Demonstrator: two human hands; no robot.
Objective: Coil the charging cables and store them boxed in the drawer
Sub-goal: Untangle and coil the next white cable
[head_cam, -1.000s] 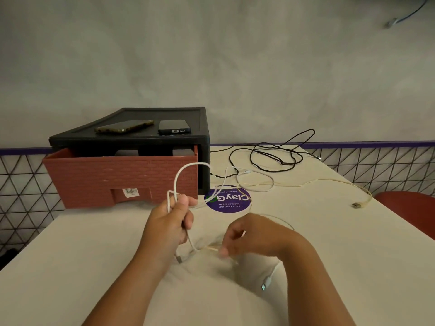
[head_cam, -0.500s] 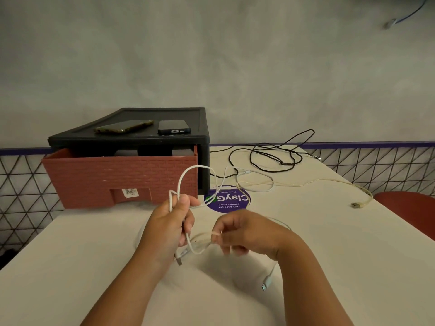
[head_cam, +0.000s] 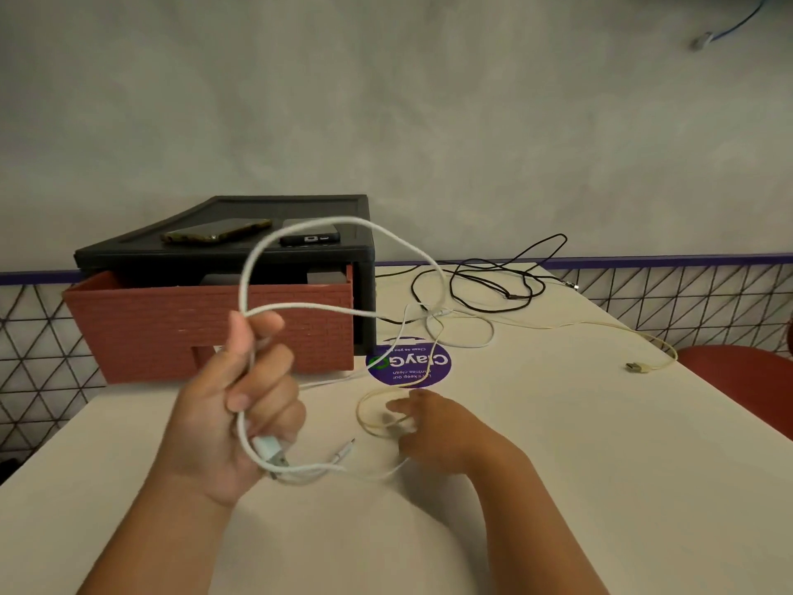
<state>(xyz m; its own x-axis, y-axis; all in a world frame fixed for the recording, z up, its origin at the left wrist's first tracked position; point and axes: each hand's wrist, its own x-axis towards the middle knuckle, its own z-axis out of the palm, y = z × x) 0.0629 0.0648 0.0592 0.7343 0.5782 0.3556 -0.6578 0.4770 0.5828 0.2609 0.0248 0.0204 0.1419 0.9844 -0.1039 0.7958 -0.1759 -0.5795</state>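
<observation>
While my left hand [head_cam: 234,405] is clenched around the white cable [head_cam: 300,227], one big loop standing above the fist and the plug hanging just under it, my right hand [head_cam: 433,427] pinches the thin cream cable [head_cam: 369,416] against the table [head_cam: 558,487]. I judge each new turn should match that loop, fed without twist. Beyond the fist the red drawer [head_cam: 214,328] stands open; a black cable [head_cam: 493,285] lies farther off on the pale top, a grey wall behind.
</observation>
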